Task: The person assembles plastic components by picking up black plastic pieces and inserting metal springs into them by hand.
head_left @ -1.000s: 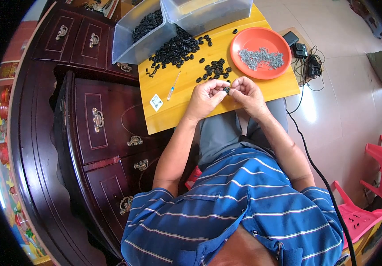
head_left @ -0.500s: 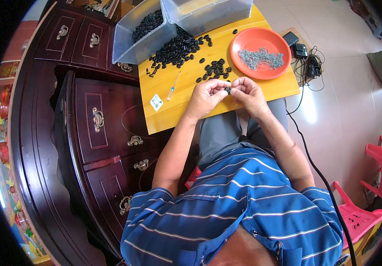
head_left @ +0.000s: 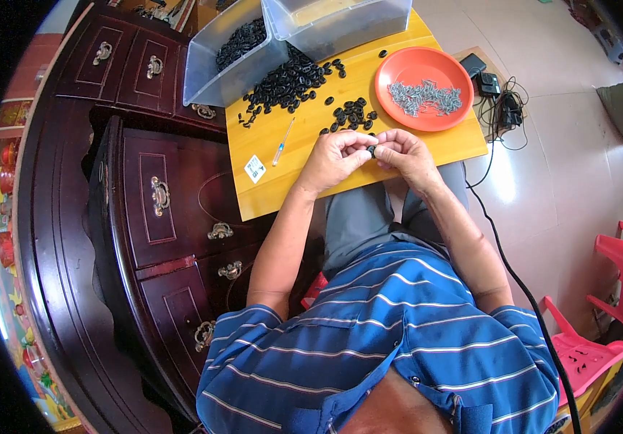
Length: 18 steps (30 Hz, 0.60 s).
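Between my fingertips, over the near edge of the yellow table [head_left: 253, 199], is a small black oval part [head_left: 371, 151]. My left hand [head_left: 337, 160] pinches it from the left, and my right hand [head_left: 407, 159] closes on it from the other side. Fingers cover most of the part. Just beyond my hands lies a loose group of similar black oval parts [head_left: 353, 113]. An orange-red plate [head_left: 427, 59] at the right holds many small grey metal pins [head_left: 427, 98]. A larger heap of black parts [head_left: 282, 88] spreads out farther left.
A clear plastic bin [head_left: 199, 76] lies tipped beside the heap, with a second clear bin [head_left: 340, 32] next to it. A thin blue-and-clear stick [head_left: 280, 150] and a white printed square [head_left: 254, 168] lie at left. Dark wooden drawers [head_left: 159, 195] flank the table; black cables [head_left: 510, 116] hang at right.
My hands stay together at nearly the same spot, with the fingers shifting slightly around the black oval part. Nothing else on the table has visibly moved.
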Motion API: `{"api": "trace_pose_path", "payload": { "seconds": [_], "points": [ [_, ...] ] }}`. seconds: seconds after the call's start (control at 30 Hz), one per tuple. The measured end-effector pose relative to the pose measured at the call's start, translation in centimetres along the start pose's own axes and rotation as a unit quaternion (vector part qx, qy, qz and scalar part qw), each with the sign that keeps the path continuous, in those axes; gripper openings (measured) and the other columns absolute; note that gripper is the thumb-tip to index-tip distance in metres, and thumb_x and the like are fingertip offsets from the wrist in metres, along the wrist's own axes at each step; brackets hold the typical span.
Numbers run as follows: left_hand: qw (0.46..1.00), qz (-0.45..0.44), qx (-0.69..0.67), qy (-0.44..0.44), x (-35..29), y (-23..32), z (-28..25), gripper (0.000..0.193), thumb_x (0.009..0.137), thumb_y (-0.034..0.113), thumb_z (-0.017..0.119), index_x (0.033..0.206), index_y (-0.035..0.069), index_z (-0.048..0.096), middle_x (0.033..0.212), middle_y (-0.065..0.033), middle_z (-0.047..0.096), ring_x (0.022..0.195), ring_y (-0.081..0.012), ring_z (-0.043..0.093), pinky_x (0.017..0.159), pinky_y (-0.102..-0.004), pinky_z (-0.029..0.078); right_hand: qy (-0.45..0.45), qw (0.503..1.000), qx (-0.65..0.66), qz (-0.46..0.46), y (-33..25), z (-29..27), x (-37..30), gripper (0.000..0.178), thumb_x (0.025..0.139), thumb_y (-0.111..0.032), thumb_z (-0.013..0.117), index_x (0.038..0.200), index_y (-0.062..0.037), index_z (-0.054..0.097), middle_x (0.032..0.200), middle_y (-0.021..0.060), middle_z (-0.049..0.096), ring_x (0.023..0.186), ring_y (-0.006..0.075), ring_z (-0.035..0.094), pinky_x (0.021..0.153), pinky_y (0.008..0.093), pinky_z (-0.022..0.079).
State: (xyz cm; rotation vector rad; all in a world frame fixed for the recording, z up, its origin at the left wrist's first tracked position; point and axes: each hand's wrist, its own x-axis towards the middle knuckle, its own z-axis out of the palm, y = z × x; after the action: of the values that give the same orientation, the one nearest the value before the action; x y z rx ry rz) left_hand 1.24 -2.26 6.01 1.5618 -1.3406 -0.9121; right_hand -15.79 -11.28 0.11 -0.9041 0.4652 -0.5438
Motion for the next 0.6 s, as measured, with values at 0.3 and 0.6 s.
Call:
{"api": "trace_pose_path", "payload": {
  "seconds": [0.3,0.6],
  "points": [
    [0.999,0.009,0.045,0.007,-0.1,1.0,0.7,0.032,0.083,0.006,0.074,0.114,0.002,0.067,0.087,-0.0003,0.068,0.070,-0.0046,0.059,0.065,-0.0226,0.050,0.039,0.998,0.044,-0.034,0.5,0.4,0.1,0.019,0.089,-0.007,0.070,0.105,-0.0063,0.061,0.086,-0.0011,0.066,0.074,0.0056,0.059,0.068,0.0208,0.047],
    [0.916,0.152,0.347,0.132,-0.4,1.7,3.2,0.034,0.077,0.014,0.077,0.108,0.006,0.066,0.090,-0.0091,0.064,0.070,-0.0241,0.063,0.065,-0.0358,0.053,0.096,0.992,0.075,-0.045,0.3,1.6,-0.1,0.017,0.086,-0.004,0.069,0.102,-0.0055,0.060,0.083,-0.0002,0.065,0.072,0.0073,0.060,0.068,0.0222,0.048]
  ]
}}
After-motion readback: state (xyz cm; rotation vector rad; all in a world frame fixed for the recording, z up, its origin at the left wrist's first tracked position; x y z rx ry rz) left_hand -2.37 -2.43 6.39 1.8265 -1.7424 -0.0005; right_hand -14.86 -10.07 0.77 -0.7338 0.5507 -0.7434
